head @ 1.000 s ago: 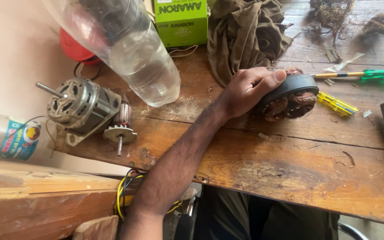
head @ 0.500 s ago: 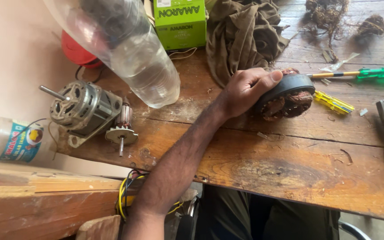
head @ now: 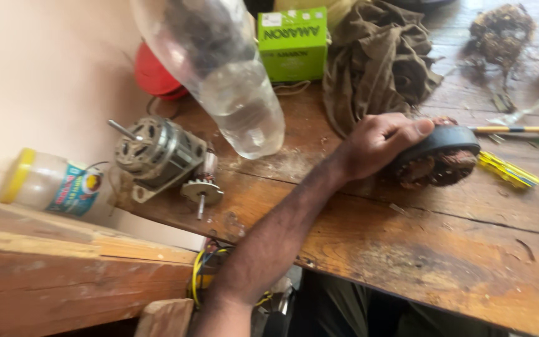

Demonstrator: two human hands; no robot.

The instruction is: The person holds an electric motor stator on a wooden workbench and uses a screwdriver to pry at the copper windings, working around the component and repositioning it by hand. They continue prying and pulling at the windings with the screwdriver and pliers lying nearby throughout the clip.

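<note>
My left hand (head: 378, 143) reaches from the lower left across the wooden workbench (head: 407, 249) and grips a dark round motor stator (head: 441, 156) with brownish copper windings. The thumb lies over the stator's black rim, and the stator rests on the bench top. My right hand is not in view. A clear plastic bottle (head: 232, 75) looms large and blurred near the camera at the top; what holds it is hidden.
A small electric motor (head: 157, 153) with a shaft lies at the bench's left edge beside a plastic jar (head: 51, 184). Behind are a green box (head: 293, 43), an olive cloth (head: 382, 62), a red object (head: 154, 78). Screwdrivers (head: 519, 130) and a yellow tool (head: 509, 170) lie right.
The view has shifted, so everything sits further right and lower in frame; pliers at the right edge are out of view. My left hand stays on the stator.
</note>
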